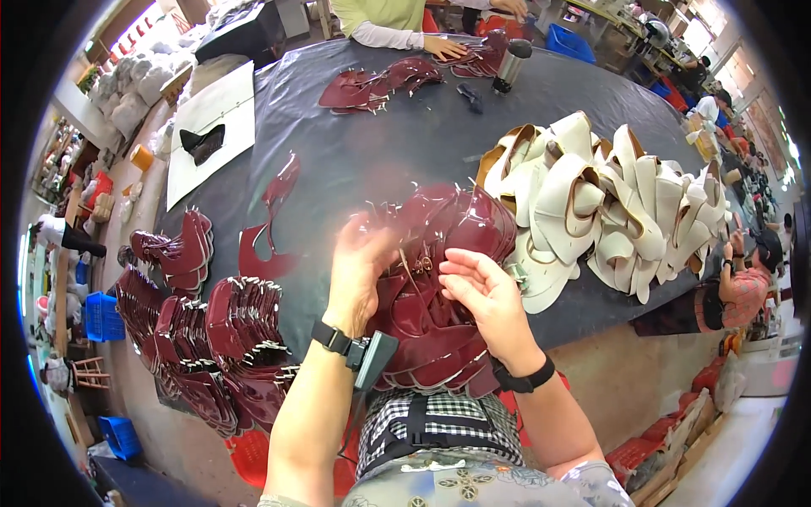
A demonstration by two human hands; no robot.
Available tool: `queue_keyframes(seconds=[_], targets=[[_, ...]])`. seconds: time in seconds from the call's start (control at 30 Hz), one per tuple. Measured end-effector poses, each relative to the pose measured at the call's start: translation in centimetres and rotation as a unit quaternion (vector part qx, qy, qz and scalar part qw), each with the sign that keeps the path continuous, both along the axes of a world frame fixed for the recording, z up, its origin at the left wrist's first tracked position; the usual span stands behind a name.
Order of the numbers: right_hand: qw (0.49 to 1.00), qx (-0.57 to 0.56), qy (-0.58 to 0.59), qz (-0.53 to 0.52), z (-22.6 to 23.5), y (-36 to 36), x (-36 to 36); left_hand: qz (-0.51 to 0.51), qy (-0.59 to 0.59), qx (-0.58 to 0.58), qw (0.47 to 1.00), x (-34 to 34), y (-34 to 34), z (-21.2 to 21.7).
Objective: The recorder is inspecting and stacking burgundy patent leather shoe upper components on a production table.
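Note:
A pile of glossy dark red shoe uppers [431,338] lies in front of me at the table's near edge, with pale thread ends along the borders. Over its left side is my left hand [363,262], its fingertips hazy against the red pieces, so their grip is unclear. On the pile's right side my right hand [488,291] hovers with fingers loosely bent and the thumb apart from them; I see nothing held in it. Small gold-coloured fittings [425,264] show between the two hands. A single red upper [269,228] lies farther left on the dark table cover [312,160].
Stacked red uppers [245,313] line the left edge. Cream uppers [574,203] are heaped on the right. Across the table, a co-worker's hand [443,47] touches red pieces beside a dark tumbler [512,66]. A white board [215,127] bears a black piece.

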State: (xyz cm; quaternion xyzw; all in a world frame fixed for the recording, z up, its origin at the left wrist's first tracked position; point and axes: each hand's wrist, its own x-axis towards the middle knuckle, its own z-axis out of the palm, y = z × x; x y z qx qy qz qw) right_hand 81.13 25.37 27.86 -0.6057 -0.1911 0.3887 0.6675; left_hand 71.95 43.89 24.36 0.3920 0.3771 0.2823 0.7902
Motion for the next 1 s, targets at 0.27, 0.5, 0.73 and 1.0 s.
queue_keyframes(seconds=[0.27, 0.5, 0.73, 1.0], targets=[[0.998, 0.015, 0.059, 0.022, 0.6, 2.1, 1.3, -0.073, 0.026, 0.046, 0.996, 0.4, 0.3, 0.7], [0.991, 0.088, 0.101, -0.011, -0.1, 1.9, 1.9, -0.108, -0.082, 0.121, 0.983, -2.7, -4.5, 2.9], [0.957, 0.231, 0.161, 0.074, 3.1, -0.7, -1.3, -0.161, -0.158, 0.046, 0.973, -9.4, -0.7, 4.6], [0.954, 0.174, 0.172, 0.176, 4.7, -1.2, -5.2, -0.288, -0.263, -0.008, 0.921, -10.2, -0.8, 9.6]])
